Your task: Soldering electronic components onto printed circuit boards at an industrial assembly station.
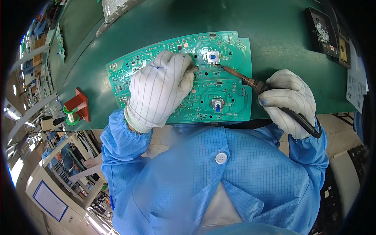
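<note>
A large green circuit board (pixel 180 111) lies on the workbench in front of me. It carries two rotary encoders: an upper one (pixel 213 57) with a blue centre and a lower one (pixel 217 105) with a blue shaft. My right hand (pixel 290 100), in a white striped glove, is closed around a soldering iron (pixel 255 85). Its tip meets the board at the pins just below the upper encoder. My left hand (pixel 160 90), gloved too, rests over the board's left half. Its thumb and fingertips are pinched together left of that encoder; whatever they hold is too small to make out.
A spool of solder wire (pixel 71 117) sits by a red-brown stand (pixel 80 103) at the left edge of the green bench (pixel 282 43). At the far right stand a black tray (pixel 322 33) with whitish bits and paper sheets (pixel 355 88). A clear bag (pixel 113 9) lies at the back.
</note>
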The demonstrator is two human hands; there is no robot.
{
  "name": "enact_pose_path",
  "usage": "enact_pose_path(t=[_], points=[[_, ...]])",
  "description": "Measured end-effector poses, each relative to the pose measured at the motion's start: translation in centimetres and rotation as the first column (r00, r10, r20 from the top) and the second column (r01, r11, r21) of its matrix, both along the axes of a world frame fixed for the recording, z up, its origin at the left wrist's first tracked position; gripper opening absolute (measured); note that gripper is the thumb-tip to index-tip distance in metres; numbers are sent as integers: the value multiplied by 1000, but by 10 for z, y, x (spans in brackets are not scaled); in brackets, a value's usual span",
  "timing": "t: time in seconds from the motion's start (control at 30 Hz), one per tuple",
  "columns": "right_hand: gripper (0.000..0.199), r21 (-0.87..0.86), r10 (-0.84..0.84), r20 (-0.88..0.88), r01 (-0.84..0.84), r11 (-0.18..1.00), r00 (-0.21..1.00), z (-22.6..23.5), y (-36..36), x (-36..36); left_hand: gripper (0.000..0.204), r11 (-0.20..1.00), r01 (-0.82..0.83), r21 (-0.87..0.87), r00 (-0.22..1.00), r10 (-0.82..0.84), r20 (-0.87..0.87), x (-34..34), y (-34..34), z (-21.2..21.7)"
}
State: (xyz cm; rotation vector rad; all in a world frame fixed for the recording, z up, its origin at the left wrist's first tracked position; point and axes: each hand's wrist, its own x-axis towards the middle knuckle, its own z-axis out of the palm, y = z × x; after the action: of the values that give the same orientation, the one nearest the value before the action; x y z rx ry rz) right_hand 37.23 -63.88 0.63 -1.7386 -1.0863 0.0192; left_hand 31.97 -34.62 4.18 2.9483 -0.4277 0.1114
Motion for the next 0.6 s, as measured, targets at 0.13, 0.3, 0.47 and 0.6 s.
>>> enact_pose_path(t=[0.13, 0.3, 0.47, 0.6], points=[[23, -13, 12, 27, -12, 1000, 1000, -2, 4, 2, 13, 1000, -2, -12, 1000, 2, 19, 0, -1, -3], [26, -40, 10, 71, -7, 999, 997, 0, 4, -1, 16, 1000, 8, 19, 998, -9, 65, -4, -2, -3], [27, -34, 15, 140, -10, 999, 990, -2, 8, -2, 15, 1000, -14, 16, 997, 13, 75, -8, -4, -3], [30, -29, 10, 76, -7, 1000, 997, -3, 4, -5, 16, 1000, 18, 23, 993, -20, 115, -8, -3, -8]])
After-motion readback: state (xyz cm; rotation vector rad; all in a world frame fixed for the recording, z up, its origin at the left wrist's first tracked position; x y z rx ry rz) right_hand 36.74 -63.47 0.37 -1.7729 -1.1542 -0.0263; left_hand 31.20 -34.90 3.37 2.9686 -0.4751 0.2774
